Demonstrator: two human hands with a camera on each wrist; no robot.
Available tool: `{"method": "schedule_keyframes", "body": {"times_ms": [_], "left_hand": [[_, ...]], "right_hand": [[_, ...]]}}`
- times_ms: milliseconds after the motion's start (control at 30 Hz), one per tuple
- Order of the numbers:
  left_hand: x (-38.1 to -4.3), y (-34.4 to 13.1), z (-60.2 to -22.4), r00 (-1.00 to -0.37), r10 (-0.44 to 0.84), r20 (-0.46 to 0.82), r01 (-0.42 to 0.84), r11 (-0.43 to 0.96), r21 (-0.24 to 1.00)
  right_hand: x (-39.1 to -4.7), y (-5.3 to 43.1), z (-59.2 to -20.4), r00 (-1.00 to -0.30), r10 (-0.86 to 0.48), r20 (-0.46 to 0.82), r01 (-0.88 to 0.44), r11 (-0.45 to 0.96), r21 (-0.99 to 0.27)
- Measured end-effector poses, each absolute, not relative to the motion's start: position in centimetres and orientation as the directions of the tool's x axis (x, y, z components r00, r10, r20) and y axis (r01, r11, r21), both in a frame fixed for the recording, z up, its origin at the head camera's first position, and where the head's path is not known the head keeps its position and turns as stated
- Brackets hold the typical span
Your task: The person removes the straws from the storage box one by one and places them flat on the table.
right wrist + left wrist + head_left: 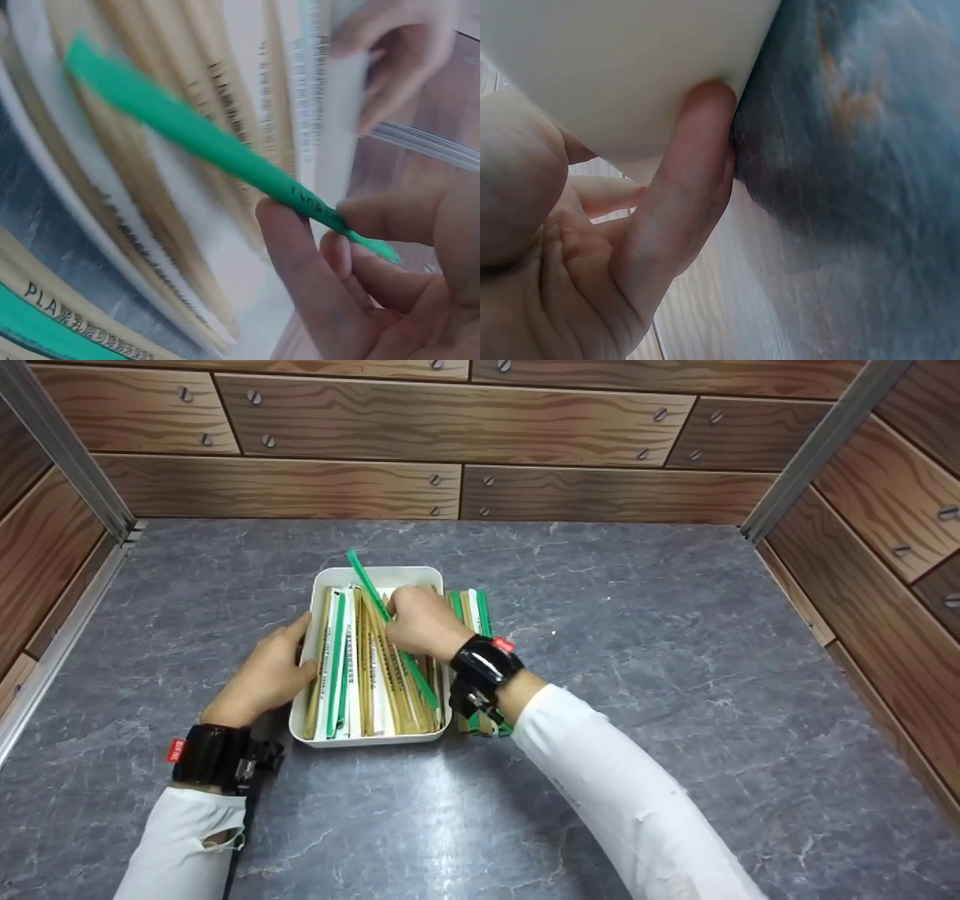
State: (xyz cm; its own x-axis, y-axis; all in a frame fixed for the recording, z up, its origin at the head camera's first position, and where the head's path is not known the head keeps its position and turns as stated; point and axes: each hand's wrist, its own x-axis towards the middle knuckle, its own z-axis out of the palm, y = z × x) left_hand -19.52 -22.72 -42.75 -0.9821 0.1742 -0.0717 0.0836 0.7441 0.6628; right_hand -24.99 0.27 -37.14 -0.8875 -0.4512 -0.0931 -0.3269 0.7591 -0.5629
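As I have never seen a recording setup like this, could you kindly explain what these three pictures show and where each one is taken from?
There is no machine here: a person works with two bare hands, wearing one camera on the head and one on each wrist. The head view looks down on a grey marbled table with a white tray full of long wrapped sticks, brown, white and green. More sticks lie beside the tray. The left hand rests against the tray's side; its wrist view shows a finger on the pale wall. The right hand pinches one green stick slanting across the tray, seen close up in the right wrist view.
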Motion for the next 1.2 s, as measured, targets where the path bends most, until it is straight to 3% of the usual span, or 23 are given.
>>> {"method": "schedule_keyframes", "body": {"times_ms": [233,533,733,1200], "left_hand": [[-19.5,-22.7,-42.8,-0.983,0.177,-0.057,0.097,0.748,0.657],[-19.6,-22.6,-42.8,-0.982,0.178,-0.066,0.09,0.743,0.663],[-19.5,-22.7,-42.8,-0.983,0.178,-0.053,0.098,0.743,0.662],[-19.5,-22.6,-42.7,-0.984,0.171,-0.057,0.091,0.743,0.663]], "right_hand": [[-24.0,3.2,-34.7,-0.912,-0.408,-0.031,-0.188,0.486,-0.853],[-23.7,10.1,-33.9,-0.961,-0.275,0.028,-0.099,0.249,-0.964],[-23.9,14.1,-35.9,-0.97,-0.236,-0.064,0.005,0.244,-0.97],[-24.7,17.1,-41.1,-0.916,-0.208,-0.343,0.219,0.459,-0.861]]}}
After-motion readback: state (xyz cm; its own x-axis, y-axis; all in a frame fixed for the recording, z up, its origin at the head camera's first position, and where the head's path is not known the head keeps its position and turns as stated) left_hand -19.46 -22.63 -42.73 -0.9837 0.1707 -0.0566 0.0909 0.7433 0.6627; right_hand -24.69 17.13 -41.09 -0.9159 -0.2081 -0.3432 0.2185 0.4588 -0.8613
